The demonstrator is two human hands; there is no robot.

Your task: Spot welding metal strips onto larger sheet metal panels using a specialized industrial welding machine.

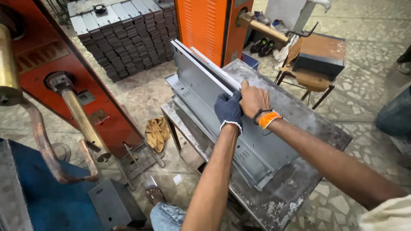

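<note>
Gripping the panel (201,81) on its raised top edge, you are clamping both hands side by side: left hand (228,110) gloved, right hand (253,99) bare. It is leaning on the bench (299,115), its long axis running away toward the orange machine (205,25).

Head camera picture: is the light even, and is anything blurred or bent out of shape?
Head view: soft, even light with faint shadows and no harsh glare; the grey metal panel shows only a dull sheen. The gloved left hand and bare right hand on it look sharp. The wide lens stretches the edges, so both forearms and the brass rod look enlarged and slanted.
</note>
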